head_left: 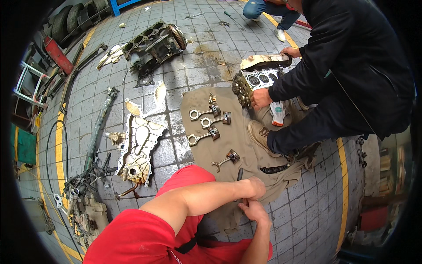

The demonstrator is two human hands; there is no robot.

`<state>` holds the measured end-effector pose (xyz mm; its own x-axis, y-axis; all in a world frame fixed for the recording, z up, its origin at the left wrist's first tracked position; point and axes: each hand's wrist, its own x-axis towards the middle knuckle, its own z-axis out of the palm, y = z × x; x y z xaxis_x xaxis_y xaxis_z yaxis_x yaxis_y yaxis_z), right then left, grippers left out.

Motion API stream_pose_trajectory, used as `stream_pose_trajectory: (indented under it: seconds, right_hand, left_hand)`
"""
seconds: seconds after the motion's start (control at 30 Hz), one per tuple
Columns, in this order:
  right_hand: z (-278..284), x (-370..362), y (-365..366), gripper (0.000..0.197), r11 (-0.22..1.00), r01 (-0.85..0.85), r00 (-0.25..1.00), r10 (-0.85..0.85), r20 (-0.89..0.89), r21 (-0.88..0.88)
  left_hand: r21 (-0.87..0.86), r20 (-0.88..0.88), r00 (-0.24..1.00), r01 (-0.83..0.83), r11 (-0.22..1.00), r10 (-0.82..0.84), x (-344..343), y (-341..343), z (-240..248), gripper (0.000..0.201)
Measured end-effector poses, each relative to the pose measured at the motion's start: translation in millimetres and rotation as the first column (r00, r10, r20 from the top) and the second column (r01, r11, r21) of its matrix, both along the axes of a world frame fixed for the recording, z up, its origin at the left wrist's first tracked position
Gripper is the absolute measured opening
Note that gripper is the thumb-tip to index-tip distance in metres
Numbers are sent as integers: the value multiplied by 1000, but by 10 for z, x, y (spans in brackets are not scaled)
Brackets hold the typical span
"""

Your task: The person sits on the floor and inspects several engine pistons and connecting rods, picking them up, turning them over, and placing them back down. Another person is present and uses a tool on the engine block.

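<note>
A brown cloth [204,154] lies over grey tiles [294,209] mid-frame; tyres [61,23] stand upper left. Low centre, the left hand [255,188] and right hand [255,210] curl close together, their grip unclear to me, beside a dark rod [240,173].

Left hand [256,188] beside right hand [256,210], near dark handle [240,174]

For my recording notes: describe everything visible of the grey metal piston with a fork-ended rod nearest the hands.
The grey metal piston with a fork-ended rod lies on its side on the wrinkled brown cloth. Its cylindrical head faces the picture's upper right; the rod's open fork points lower left. It looks shiny with darker patches. Only the cloth touches it.
</note>
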<state>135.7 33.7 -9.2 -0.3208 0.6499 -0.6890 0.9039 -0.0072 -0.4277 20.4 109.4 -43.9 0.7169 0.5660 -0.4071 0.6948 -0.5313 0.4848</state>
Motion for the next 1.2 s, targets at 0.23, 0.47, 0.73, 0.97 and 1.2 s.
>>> stream_pose_trajectory:
  seconds: [0.23,0.47,0.73,0.97,1.2]
  right_hand:
    - [16,13,-7,34,999,35,999,-35,4,-14]
    - [83,-14,3,36,1000,-9,1000,8,28,29]
    - [30,34,20,38,1000,-8,1000,8,-5,-15]
    - [2,26,23,37,1000,-21,1000,20,22,18]
    - [-11,62,15,45,1000,-14,995,16,96,-18]
  left_hand:
    - [9,-5,1000,-13,1000,13,-11,-12,76,31]
    - [-27,-14,1000,6,1000,-6,-4,25,6,33]
    - [-14,5,1000,-5,1000,5,-5,15,-17,32]
    - [3,21,1000,-15,1000,15,-16,9,-32,25]
    - [-41,4,1000,-15,999,15,-24,21,74,30]
